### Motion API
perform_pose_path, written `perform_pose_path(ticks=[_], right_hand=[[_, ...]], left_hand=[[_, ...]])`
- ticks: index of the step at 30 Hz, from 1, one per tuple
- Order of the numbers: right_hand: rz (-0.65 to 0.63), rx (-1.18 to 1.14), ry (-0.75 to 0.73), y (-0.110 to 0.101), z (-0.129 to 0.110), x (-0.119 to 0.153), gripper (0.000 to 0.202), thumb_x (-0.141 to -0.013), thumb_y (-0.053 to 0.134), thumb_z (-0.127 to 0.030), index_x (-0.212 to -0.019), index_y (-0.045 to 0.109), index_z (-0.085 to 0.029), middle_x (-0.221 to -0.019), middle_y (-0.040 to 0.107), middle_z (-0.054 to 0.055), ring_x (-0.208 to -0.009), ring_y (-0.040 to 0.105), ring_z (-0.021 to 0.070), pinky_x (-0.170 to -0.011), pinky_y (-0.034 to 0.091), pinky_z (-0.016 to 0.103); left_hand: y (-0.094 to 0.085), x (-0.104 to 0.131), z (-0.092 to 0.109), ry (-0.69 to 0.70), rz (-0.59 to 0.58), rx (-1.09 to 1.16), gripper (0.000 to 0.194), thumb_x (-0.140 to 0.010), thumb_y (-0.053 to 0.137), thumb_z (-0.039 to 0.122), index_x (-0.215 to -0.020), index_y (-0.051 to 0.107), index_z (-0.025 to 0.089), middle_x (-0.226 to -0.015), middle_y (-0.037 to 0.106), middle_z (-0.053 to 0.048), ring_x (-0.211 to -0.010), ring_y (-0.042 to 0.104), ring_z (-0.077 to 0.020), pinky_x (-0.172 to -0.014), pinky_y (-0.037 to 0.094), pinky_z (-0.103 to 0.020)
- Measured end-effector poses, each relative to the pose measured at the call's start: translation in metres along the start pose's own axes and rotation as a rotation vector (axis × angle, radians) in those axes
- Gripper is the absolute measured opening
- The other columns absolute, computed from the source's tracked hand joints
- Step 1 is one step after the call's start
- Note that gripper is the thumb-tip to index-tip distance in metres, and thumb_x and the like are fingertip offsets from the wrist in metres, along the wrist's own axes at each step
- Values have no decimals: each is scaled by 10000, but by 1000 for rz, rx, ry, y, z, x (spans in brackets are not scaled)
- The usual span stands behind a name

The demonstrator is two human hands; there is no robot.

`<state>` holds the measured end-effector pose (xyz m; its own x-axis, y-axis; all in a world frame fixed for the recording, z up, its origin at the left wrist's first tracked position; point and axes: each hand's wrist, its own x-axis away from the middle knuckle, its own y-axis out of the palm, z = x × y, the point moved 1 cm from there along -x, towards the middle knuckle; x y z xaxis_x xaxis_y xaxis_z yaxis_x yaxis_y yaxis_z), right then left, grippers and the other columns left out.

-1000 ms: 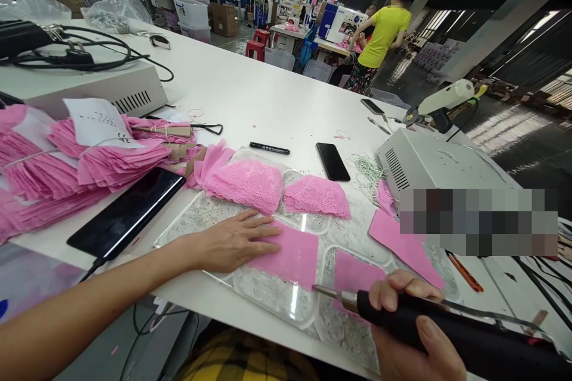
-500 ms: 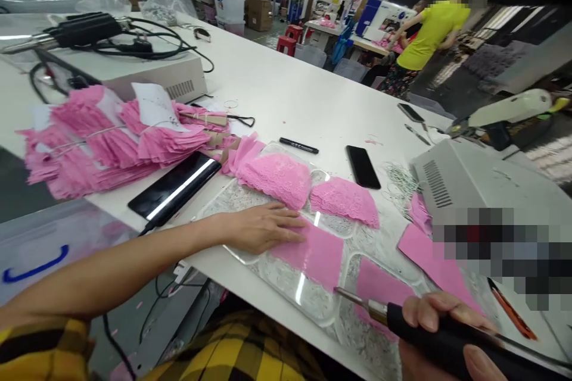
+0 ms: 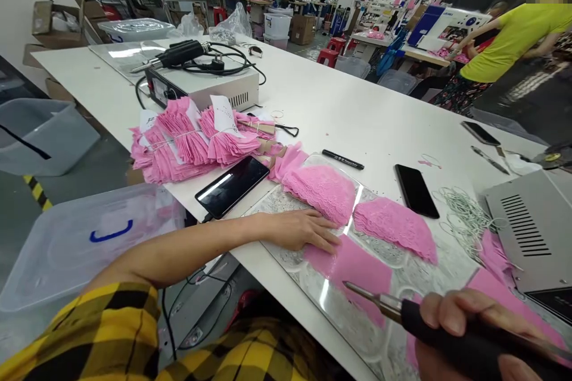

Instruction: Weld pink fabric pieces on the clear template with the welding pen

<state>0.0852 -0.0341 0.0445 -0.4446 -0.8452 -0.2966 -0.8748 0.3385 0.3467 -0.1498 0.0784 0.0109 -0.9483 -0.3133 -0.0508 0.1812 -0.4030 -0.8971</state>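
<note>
My left hand [image 3: 308,231] lies flat, fingers stretched out, on the left end of a flat pink fabric piece [image 3: 364,268]. That piece rests on a clear template sheet [image 3: 313,286] with rounded outlines. In my right hand [image 3: 460,321] is a black-handled cutter [image 3: 440,324], its fingers wrapped round the handle. The cutter's slim metal tip points left, at the near edge of the pink piece; whether it touches is unclear. Just beyond my left hand sits a stack of pink lace pieces [image 3: 319,190], with a second lace stack [image 3: 395,223] to its right.
Tied pink fabric bundles [image 3: 192,143] and a tablet-like black device [image 3: 232,187] lie left. A marker [image 3: 343,159], a phone [image 3: 415,190] and tangled thread [image 3: 465,220] lie beyond. Grey boxes [image 3: 531,226] stand on both sides. A lidded plastic bin [image 3: 89,250] is at lower left.
The view has swung left, so things sit farther right in the picture. The cutter's tip has moved left from the pink piece's right corner along its near edge. My left hand stays flat on it.
</note>
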Motion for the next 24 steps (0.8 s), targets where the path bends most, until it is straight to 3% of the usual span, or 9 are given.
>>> perform_pose_path(ticks=[3,7,20,24], right_hand=[[-52,-41,13,36,0,5,138,-682,573,-280,-787,591,-193,-793,545,7,-582,475,106,-515,439,301],[-117,-88,-46,59,11,4,135,-672,554,-231,-789,592,-177,-763,563,8,-548,483,100,-492,438,290],[-194,-86,-32,74,29,6,108,-709,556,-211,-806,590,-176,-795,569,2,-559,519,101,-510,462,294],[-201,-82,-44,76,30,7,112,-714,552,-213,-812,590,-174,-796,563,5,-567,522,102,-511,465,293]], left_hand=[[1,0,-1,0,12,5,621,-754,504,-73,-1265,635,255,-1409,542,-7,-1415,356,-236,-1167,253,-403],[2,0,-3,14,36,15,612,-750,534,-62,-1246,646,278,-1404,549,6,-1416,357,-225,-1162,259,-392],[6,0,-4,48,106,38,538,-755,597,-33,-1189,680,274,-1366,587,-3,-1394,392,-244,-1133,305,-395],[6,0,-4,35,108,38,532,-769,591,-20,-1168,689,318,-1366,587,24,-1392,397,-230,-1142,298,-383]])
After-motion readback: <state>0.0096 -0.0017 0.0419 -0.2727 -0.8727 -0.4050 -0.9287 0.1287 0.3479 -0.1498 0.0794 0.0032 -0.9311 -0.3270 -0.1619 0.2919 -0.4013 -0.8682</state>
